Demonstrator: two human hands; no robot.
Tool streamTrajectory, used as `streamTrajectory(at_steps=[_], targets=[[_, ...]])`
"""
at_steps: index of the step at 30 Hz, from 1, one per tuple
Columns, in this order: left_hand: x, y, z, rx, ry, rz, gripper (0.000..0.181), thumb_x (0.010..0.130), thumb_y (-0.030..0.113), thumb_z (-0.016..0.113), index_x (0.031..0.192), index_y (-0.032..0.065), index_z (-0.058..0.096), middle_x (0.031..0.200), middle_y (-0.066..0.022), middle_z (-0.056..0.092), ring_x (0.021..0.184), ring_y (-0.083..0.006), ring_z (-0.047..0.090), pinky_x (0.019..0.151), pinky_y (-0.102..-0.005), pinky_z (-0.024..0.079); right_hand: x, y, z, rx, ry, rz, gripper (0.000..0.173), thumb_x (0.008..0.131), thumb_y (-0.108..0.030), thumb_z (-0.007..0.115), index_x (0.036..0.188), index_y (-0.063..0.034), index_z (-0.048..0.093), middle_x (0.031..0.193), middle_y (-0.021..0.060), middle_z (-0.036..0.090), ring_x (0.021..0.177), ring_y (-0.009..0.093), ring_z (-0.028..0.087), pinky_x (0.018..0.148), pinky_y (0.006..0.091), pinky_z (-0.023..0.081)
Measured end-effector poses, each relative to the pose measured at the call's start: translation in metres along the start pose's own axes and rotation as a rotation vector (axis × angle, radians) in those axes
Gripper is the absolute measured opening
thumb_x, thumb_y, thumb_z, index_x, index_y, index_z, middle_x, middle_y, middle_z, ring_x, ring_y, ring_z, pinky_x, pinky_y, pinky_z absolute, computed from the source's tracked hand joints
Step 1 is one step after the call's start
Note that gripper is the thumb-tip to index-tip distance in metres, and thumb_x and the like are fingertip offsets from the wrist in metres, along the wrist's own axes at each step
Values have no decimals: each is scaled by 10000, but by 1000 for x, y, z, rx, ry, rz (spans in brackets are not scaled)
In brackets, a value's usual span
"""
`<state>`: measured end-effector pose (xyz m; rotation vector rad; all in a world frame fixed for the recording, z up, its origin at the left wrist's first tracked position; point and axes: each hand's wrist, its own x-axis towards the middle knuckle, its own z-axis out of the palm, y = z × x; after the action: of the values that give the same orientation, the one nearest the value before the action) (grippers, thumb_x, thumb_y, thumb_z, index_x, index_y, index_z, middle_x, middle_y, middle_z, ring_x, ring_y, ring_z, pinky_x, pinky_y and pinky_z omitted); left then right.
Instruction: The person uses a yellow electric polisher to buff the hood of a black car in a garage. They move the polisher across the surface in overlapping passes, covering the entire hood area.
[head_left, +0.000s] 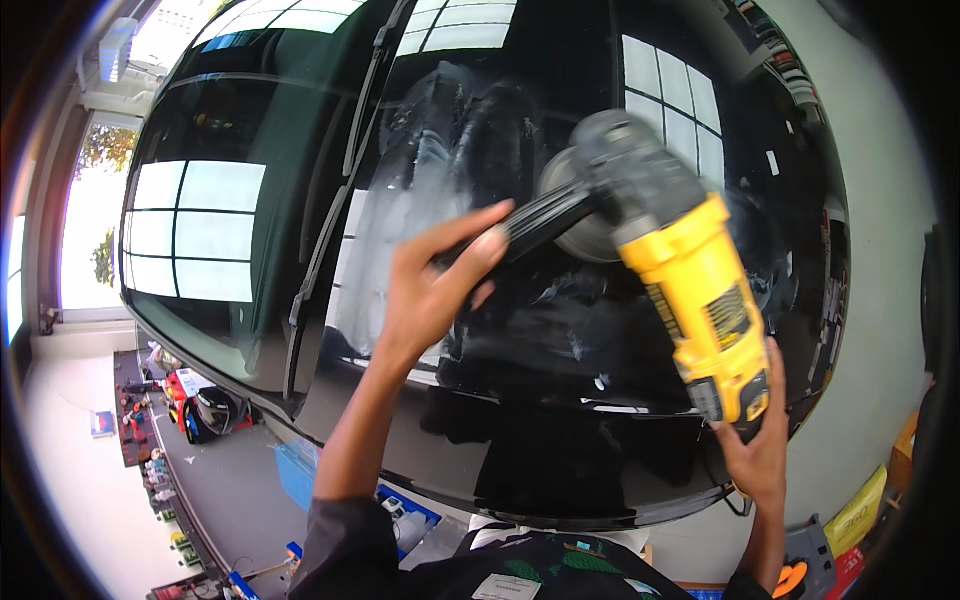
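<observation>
A yellow and black rotary polisher (694, 277) lies across the glossy black car hood (517, 427). My left hand (439, 274) grips its black side handle (547, 217), thumb and index finger stretched along it. My right hand (754, 450) is closed round the rear end of the yellow body. The round polishing pad (570, 195) is partly hidden under the polisher's head and sits at the hood's surface. Whitish smears of compound (435, 180) streak the hood beside the windshield, with smaller patches near the pad.
Wiper arms (319, 259) run along the base of the windshield (225, 135). To the lower left are a blue bin (298, 469), a blue tray (409, 517), a black helmet (219, 411) and bottles (157, 476). A grey case (810, 559) stands at the lower right.
</observation>
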<state>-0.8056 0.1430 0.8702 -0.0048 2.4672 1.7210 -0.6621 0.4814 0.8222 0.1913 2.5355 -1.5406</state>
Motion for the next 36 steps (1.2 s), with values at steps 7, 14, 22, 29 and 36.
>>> streamTrajectory(at_steps=[7, 14, 22, 29, 36], targets=[[105, 17, 28, 40, -220, 99, 383, 960, 342, 632, 1151, 20, 713, 837, -27, 602, 582, -69, 581, 503, -199, 444, -2, -6, 7, 232, 204, 278, 899, 775, 57, 664, 1544, -32, 209, 1476, 179, 379, 1317, 258, 449, 1102, 359, 384], [86, -18, -103, 84, 89, 116, 443, 977, 399, 595, 1093, -9, 722, 717, -5, 584, 504, -51, 507, 440, -185, 378, 38, -71, 101, 226, 3, 32, 936, 826, 34, 676, 1558, -28, 95, 1372, 271, 515, 1227, 320, 576, 1018, 389, 463], [23, -55, -220, 164, 375, 56, 455, 1023, 365, 533, 1134, -57, 664, 692, -37, 598, 479, -60, 524, 412, -179, 409, 69, -116, 156, 198, -418, 14, 950, 861, -30, 684, 1563, -55, 44, 1164, 348, 616, 1051, 486, 639, 861, 452, 525], [88, -21, -139, 150, 220, 57, 441, 999, 387, 561, 1103, -18, 704, 717, -13, 589, 483, -57, 504, 424, -180, 376, 71, -80, 117, 262, -108, 13, 973, 838, -21, 696, 1567, -102, 58, 1185, 339, 619, 1063, 459, 649, 884, 457, 542], [173, 15, 12, 156, -206, 241, 426, 982, 415, 577, 1136, 45, 721, 816, -23, 638, 551, -63, 547, 465, -190, 411, 42, -30, 58, 196, 322, 132, 887, 797, 54, 679, 1553, -80, 234, 1434, 177, 437, 1196, 238, 540, 975, 326, 480]])
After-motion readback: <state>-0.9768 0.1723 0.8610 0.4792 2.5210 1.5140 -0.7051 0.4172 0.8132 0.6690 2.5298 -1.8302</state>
